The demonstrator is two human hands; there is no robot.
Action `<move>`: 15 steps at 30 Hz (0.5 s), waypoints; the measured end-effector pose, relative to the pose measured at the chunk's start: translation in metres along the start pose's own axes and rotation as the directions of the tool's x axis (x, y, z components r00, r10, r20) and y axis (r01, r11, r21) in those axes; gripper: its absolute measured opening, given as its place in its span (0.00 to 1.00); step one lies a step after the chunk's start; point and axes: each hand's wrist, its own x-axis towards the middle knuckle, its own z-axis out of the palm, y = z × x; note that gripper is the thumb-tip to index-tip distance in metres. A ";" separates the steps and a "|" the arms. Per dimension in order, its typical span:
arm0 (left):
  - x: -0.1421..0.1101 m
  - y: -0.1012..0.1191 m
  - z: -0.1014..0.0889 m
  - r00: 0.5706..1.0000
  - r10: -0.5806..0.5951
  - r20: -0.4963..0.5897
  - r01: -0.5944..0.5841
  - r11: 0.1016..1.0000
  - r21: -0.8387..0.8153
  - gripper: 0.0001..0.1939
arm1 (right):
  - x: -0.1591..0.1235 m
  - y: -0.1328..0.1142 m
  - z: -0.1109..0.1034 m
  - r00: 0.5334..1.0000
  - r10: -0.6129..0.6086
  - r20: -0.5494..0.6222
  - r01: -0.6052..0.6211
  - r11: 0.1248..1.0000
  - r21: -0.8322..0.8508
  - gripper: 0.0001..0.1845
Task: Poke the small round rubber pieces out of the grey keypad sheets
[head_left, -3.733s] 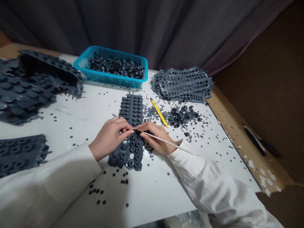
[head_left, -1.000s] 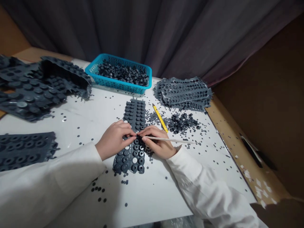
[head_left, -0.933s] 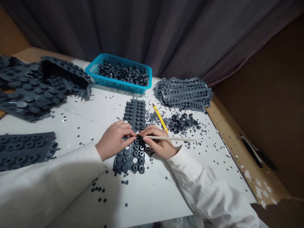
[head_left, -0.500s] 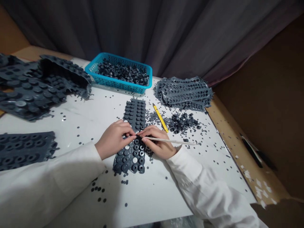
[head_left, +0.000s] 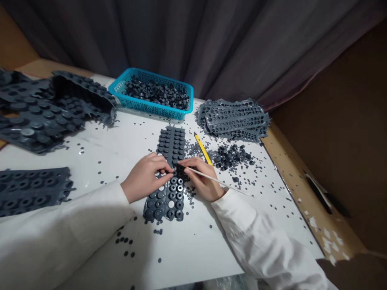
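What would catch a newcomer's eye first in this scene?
The bright blue basket stands out first, heaped with dark rubber pieces at the far edge of the white table. At the centre, the left hand and right hand work on a dark grey rubber strip, the right hand holding a thin pale stick. Small dark discs lie scattered across the table.
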 end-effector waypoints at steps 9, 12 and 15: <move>-0.001 0.001 0.002 0.999 -0.001 -0.041 0.004 0.998 0.062 0.07 | 0.006 0.006 -0.001 0.999 0.008 0.043 -0.007 0.999 -0.038 0.05; -0.001 0.000 0.003 1.000 0.002 -0.023 0.000 0.998 0.063 0.07 | 0.007 0.007 0.000 0.998 -0.022 0.052 0.026 0.997 -0.077 0.05; -0.001 0.000 0.003 1.000 -0.001 -0.014 0.002 0.998 0.057 0.07 | 0.007 0.012 0.000 0.992 -0.066 0.104 0.081 0.986 -0.146 0.06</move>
